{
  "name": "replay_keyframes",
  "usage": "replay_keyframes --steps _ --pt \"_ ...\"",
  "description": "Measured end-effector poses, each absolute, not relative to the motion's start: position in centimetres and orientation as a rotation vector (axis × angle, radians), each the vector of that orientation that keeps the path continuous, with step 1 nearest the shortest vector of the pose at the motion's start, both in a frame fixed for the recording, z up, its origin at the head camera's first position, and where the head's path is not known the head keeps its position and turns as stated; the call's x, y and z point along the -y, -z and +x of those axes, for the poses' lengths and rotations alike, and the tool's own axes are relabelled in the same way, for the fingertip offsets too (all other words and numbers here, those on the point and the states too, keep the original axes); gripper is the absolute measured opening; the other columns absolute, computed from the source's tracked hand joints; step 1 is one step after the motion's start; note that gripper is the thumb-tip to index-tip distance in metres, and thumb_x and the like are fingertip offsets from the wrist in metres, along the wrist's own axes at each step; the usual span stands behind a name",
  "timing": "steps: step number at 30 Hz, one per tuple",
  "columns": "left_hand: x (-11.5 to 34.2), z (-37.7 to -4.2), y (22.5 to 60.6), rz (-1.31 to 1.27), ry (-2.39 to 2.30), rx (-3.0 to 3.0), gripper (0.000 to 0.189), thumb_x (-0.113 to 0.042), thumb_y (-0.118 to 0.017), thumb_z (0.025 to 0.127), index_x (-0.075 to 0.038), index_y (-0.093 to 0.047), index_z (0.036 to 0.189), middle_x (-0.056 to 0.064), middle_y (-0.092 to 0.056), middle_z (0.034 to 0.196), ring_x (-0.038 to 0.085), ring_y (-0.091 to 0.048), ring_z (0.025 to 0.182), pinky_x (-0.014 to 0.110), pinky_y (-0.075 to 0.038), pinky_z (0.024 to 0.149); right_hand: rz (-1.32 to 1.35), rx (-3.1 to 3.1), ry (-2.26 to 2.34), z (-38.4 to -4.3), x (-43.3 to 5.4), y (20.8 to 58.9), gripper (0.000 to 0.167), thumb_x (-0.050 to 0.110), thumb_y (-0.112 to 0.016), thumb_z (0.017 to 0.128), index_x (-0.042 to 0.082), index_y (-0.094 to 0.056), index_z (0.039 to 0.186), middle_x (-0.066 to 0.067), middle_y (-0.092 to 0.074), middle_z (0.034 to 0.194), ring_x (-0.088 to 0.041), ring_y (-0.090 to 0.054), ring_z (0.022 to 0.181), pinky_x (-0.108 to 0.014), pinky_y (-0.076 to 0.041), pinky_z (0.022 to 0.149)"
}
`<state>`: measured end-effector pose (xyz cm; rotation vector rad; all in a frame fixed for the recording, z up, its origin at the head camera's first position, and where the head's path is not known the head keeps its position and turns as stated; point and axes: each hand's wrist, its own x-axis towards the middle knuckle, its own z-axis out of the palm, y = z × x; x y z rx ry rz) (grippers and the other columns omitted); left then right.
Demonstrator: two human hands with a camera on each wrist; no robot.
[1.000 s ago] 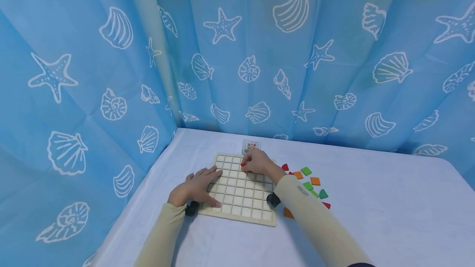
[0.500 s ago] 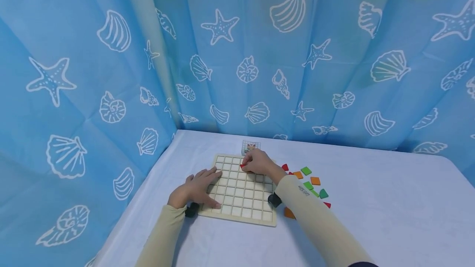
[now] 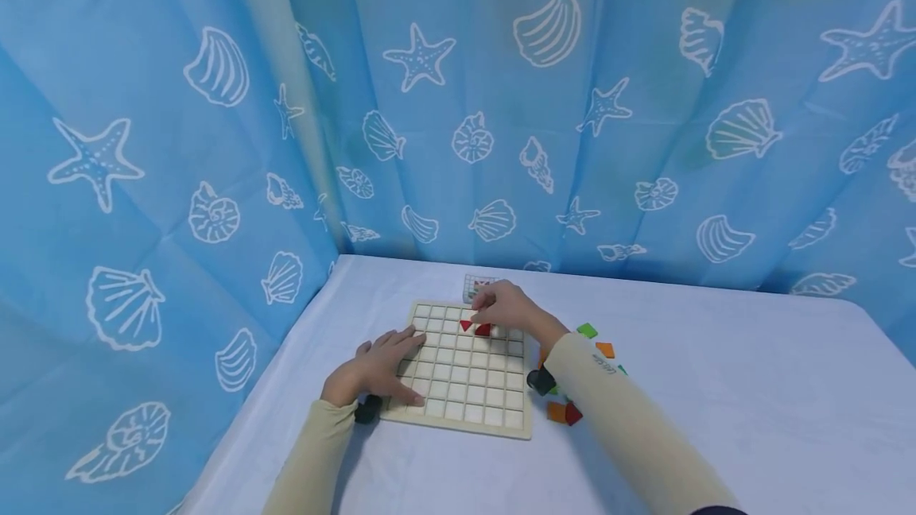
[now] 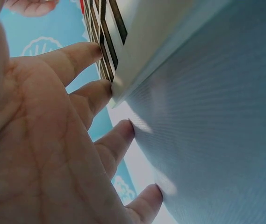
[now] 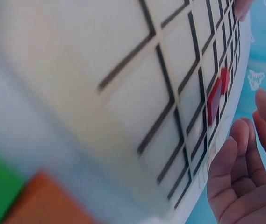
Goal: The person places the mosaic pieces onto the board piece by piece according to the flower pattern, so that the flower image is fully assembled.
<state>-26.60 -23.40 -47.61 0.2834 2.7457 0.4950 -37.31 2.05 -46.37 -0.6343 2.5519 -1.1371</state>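
Note:
A cream square grid board [image 3: 458, 388] lies on the table. Along its left side my left hand [image 3: 374, 369] is spread, thumb and fingers reaching onto the edge. In the left wrist view, two of this hand's fingertips [image 4: 105, 86] touch the board's edge and two touch the white cloth. On the board's far part sit a small red triangle [image 3: 466, 325] and a larger red piece [image 3: 483, 331], side by side. My right hand [image 3: 510, 308] hovers just beyond them with fingers loosely bent. The right wrist view shows nothing between its fingers [image 5: 224, 161].
Behind the board lies a small gridded picture card [image 3: 472, 286], partly covered by the right hand. Right of the board are several loose pieces, including a green one [image 3: 587, 330] and orange ones [image 3: 604, 350]; the right forearm hides some. A blue seashell curtain [image 3: 429, 141] borders the table.
My right hand has let go of the red triangle and moved slightly up and right, uncovering both red pieces on the board. My left hand stays in place.

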Motion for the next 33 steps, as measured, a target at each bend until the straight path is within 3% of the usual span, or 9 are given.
replay_keyframes --steps 4,18,27,33 --pt "23.4 -26.6 47.6 0.276 -0.502 -2.742 0.106 -0.052 -0.087 0.068 -0.024 -0.033 0.155 0.004 -0.021 0.166 0.034 -0.015 0.152 0.067 -0.011 0.117 -0.605 -2.565 1.118 -37.2 -3.5 45.9 0.014 0.016 -0.074 0.089 0.007 -0.072 0.1 -0.005 -0.069 0.093 -0.016 -0.061 0.085 -0.032 -0.052 0.075" --pt "23.4 -26.8 47.4 0.273 -0.503 -2.737 0.107 -0.05 -0.087 0.069 -0.024 -0.032 0.156 0.004 -0.02 0.166 0.036 -0.014 0.152 0.068 -0.01 0.116 -0.537 -2.631 1.137 -36.8 -8.1 45.5 0.032 0.026 -0.075 0.089 0.005 -0.07 0.113 -0.007 -0.07 0.11 -0.023 -0.065 0.103 -0.038 -0.056 0.089" --pt "23.0 -26.6 47.7 0.279 -0.504 -2.733 0.108 -0.052 -0.087 0.068 -0.023 -0.031 0.156 0.005 -0.021 0.166 0.037 -0.015 0.152 0.068 -0.011 0.116 -0.429 -2.636 1.149 -36.3 -10.6 46.0 0.039 0.024 -0.073 0.09 0.007 -0.065 0.124 -0.012 -0.065 0.123 -0.026 -0.062 0.109 -0.039 -0.057 0.089" --pt "23.0 -26.6 47.7 0.274 -0.493 -2.732 0.108 -0.051 -0.086 0.069 -0.022 -0.03 0.156 0.006 -0.019 0.166 0.037 -0.015 0.152 0.068 -0.01 0.116 -0.362 -2.631 1.146 -36.0 -11.4 46.3 0.038 0.025 -0.074 0.089 0.011 -0.065 0.124 -0.009 -0.064 0.123 -0.025 -0.06 0.109 -0.038 -0.056 0.09"
